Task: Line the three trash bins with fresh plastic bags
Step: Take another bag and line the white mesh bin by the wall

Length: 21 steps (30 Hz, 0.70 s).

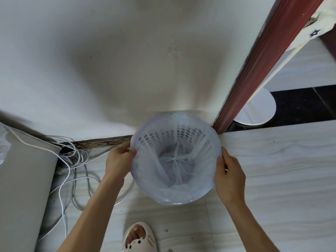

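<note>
my slipper (140,239) sits at 6 o'clock on the pale floor (272,170). my left hand (119,160) and right hand (229,177) each pinch the plastic bag (174,195) over the rim of the perforated bin (169,137) at centre. this bin looks nearly lined; i see no others. cables (72,160) at 9, wall (127,60) at 12, door frame (254,70) at 2.

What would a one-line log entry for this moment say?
left hand: grips rim | right hand: grips rim | bag: lines bin | bin: against wall
</note>
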### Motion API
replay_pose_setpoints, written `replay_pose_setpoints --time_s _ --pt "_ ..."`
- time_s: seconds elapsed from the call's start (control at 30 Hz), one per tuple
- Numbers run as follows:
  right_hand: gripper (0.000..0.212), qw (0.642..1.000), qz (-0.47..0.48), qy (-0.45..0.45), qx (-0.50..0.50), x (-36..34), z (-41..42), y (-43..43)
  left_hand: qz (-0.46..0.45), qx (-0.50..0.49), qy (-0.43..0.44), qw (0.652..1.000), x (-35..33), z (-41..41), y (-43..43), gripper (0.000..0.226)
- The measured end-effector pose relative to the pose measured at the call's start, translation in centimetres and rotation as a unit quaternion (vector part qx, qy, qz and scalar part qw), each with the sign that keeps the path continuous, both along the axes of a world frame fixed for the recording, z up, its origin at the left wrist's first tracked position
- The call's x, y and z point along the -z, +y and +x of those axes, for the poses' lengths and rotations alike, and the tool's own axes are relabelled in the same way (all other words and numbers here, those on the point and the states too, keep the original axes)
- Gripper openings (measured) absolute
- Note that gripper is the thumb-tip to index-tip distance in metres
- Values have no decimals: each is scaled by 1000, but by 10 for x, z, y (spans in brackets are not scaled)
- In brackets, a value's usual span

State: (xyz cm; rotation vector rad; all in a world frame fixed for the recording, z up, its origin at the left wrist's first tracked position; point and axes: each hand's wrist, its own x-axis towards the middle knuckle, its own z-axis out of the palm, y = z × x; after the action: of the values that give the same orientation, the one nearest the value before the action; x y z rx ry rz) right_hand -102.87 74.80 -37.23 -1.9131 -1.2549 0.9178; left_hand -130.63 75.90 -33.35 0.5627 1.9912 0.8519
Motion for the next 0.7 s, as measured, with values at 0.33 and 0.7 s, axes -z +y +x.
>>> replay_pose_setpoints --time_s 0.33,0.7 --pt "39 999 -35 2 38 4 -4 7 -51 73 -104 991 6 -18 15 43" --pt "41 978 -206 -2 -22 -150 4 0 -178 381 238 876 -105 9 18 64"
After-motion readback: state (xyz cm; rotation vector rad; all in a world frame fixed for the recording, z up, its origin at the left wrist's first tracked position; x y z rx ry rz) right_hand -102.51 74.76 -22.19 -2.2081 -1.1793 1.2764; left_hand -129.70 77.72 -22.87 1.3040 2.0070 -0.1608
